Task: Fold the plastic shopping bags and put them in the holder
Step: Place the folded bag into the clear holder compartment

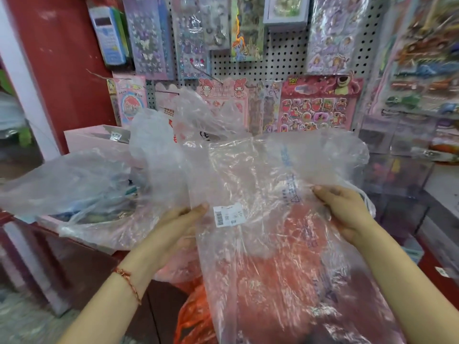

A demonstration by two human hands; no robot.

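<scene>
Two hands pinching clear bag edges, forearms raised

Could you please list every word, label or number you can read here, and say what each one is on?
"TOY": yellow letters at the top left of the pink strawberry-bear sticker sheet; the word beneath it is blurred.
Print on the white barcode label, stuck on the clear plastic shopping bag: too small to read.
The blue print on the same bag: blurred, unreadable.
Nothing else is legible.
</scene>
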